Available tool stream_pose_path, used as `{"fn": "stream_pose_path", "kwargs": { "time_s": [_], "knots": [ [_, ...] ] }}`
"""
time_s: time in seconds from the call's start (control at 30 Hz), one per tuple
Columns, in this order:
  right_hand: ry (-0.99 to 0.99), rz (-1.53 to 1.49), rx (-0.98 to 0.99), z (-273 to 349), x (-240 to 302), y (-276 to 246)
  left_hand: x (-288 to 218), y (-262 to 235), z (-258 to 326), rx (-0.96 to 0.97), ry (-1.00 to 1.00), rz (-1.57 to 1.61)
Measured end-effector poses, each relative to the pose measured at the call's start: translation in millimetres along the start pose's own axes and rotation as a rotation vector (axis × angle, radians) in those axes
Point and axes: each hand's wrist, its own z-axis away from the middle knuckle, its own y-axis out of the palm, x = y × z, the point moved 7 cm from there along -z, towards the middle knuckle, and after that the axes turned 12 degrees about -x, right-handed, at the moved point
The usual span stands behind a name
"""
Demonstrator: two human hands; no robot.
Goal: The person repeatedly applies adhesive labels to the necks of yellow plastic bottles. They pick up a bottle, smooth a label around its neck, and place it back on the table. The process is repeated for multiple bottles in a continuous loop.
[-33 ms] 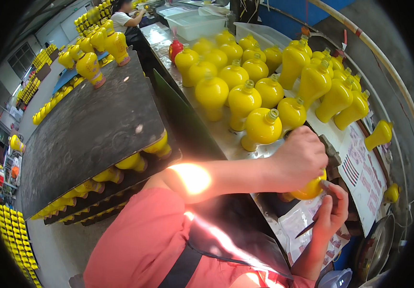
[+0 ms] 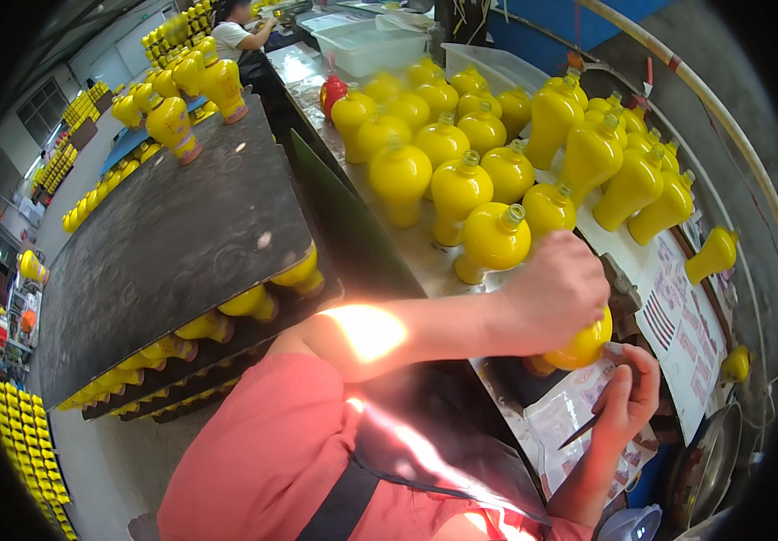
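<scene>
Left hand (image 2: 558, 290) gripping yellow bottle (image 2: 580, 345), right hand (image 2: 628, 397) perhaps pinching thin tool (image 2: 580, 432)

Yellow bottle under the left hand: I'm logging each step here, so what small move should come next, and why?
Probably bring the right hand and its thin tool up to the bottle. The left hand already grips it over the sheet, and the tool's tip points away, touching nothing.

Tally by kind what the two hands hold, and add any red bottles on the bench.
yellow bottle, in the left hand: 1
thin dark tool, in the right hand: 1
red bottle, at the far end of the bench: 1
Total: 3
</scene>
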Motion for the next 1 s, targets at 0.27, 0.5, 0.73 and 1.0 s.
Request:
{"fn": "stream_pose_path", "kwargs": {
  "time_s": [0.27,0.5,0.73,1.0],
  "knots": [
    [0.094,-0.477,0.234,-45.2,-17.2,13.0,49.6,-201.8,-33.4,-0.387,-0.295,-0.194],
    [0.408,-0.553,0.097,-57.9,-54.0,35.3,103.4,-396.8,-40.5,-0.358,-0.462,-0.738],
    [0.757,-0.358,0.074,-45.7,-86.9,54.9,158.0,-521.9,5.5,-0.263,-0.512,-1.494],
    [0.737,-0.331,0.289,-36.5,-82.9,83.9,232.2,-566.7,55.6,-0.205,-0.534,-1.566]
  ]
}}
